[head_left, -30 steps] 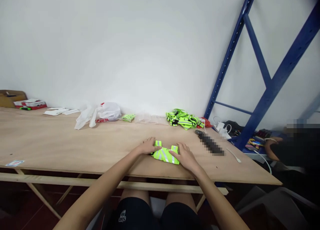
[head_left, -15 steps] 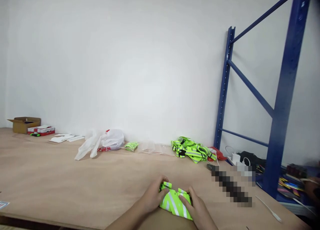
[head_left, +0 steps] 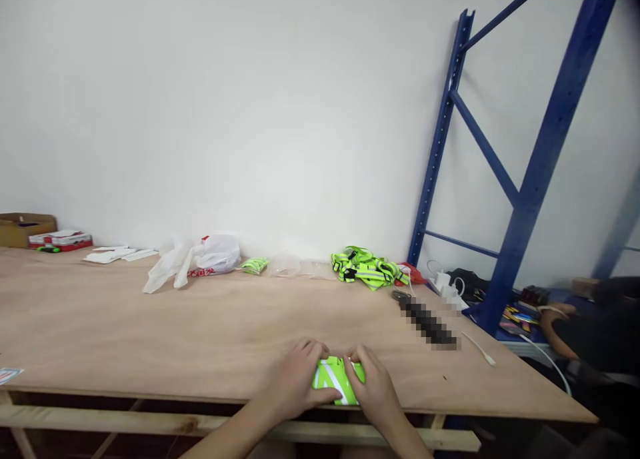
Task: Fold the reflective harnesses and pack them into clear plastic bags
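Observation:
A folded neon-green reflective vest with silver stripes lies at the table's front edge, made into a small packet. My left hand grips its left side, fingers curled over the back and thumb along the front edge. On the opposite side, my right hand holds the vest with its thumb pressed on the top and fingers bent behind. Both hands partly cover the packet, so its side edges are hidden.
Along the wall lie a pile of neon-green reflective straps, clear plastic bags, a bagged green packet, a white plastic bag and a cardboard box. A blue rack stands right, near another person's arm.
My hands have come closer together around the vest, which now shows as a smaller packet. The view has shifted, bringing the table's front edge and another person's arm more into sight.

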Available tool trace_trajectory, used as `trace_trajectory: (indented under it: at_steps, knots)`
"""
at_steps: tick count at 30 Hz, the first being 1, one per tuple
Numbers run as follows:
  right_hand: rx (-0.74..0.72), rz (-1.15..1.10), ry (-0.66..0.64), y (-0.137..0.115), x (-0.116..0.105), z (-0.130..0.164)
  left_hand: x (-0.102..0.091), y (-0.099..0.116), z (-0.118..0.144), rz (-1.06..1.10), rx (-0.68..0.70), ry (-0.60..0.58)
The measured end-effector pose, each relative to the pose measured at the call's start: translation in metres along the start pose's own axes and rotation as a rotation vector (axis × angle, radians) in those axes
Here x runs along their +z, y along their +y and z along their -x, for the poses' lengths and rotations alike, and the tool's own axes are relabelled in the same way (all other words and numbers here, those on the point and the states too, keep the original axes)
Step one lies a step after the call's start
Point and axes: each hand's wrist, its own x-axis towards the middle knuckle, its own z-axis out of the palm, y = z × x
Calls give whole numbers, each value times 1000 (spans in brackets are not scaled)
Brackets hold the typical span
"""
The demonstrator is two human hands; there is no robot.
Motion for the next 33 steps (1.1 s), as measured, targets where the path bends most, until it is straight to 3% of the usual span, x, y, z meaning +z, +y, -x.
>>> trace_trajectory:
  at_steps: [4, 11, 16, 21, 30, 33]
  knots:
    - [-5, 6, 35, -5, 0, 2, 7, 4, 3, -87, 34, 51]
    - [139, 22, -10, -18, -4, 5, 24, 16, 7, -6, -18, 193]
    - [246, -122, 25, -25, -3, 5, 31, 15, 2, 55, 35, 256]
    - [403, -305, 61, -29, 1, 2, 35, 17, -3, 98, 0, 337]
    - [621, -476, -56, -24, 5, -2, 39, 22, -10, 171, -103, 411]
    - [619, -458, -63, -25, 6, -4, 41, 23, -12, 139, -117, 402]
